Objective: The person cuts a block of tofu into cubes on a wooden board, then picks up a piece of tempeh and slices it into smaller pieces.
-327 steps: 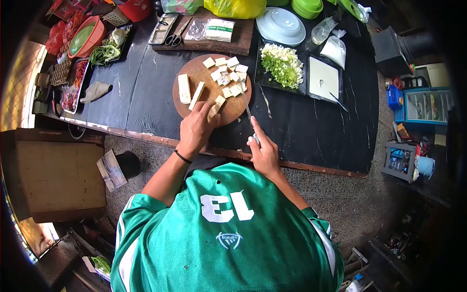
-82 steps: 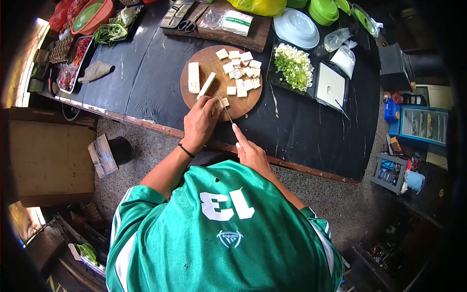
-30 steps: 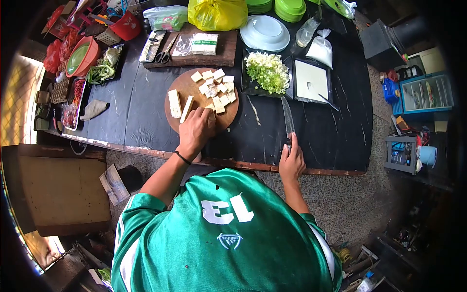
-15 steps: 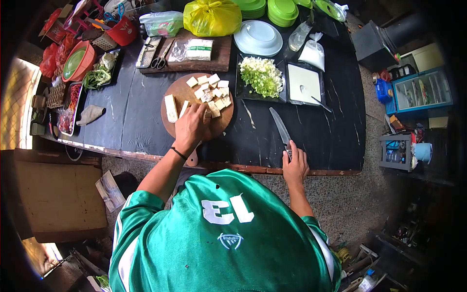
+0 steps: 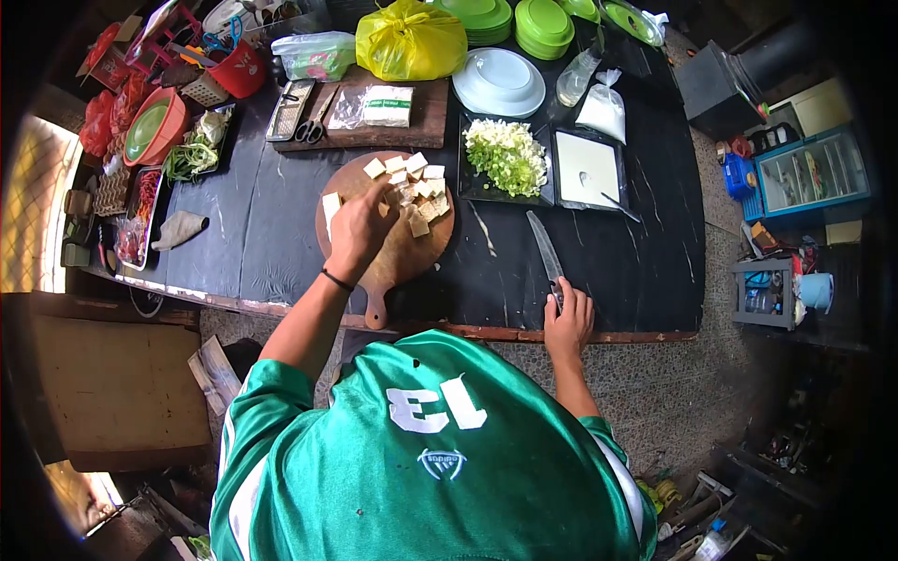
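My left hand [image 5: 359, 230] is over the round wooden cutting board [image 5: 398, 262], its fingers bent together at the edge of a pile of pale tofu cubes [image 5: 427, 192]. Whatever is under those fingers is hidden. A longer tofu piece [image 5: 330, 208] shows on the left part of the board, partly behind the hand. At the table's front edge, my right hand [image 5: 569, 323] is closed round the handle of a kitchen knife [image 5: 543, 243]. The knife lies low over the dark table, its blade pointing away and slightly left.
Beyond the board, a wooden block [image 5: 426, 122] carries scissors [image 5: 313, 126], a grater [image 5: 290, 110] and a white packet [image 5: 387, 106]. Chopped spring onion fills a black plate [image 5: 472, 192], beside a tray of white batter [image 5: 587, 168]. Bowls and vegetables stand at the left.
My left hand has shifted slightly left, its fingers now up at the cube pile. More of the board's front and handle shows. My right hand stays on the knife.
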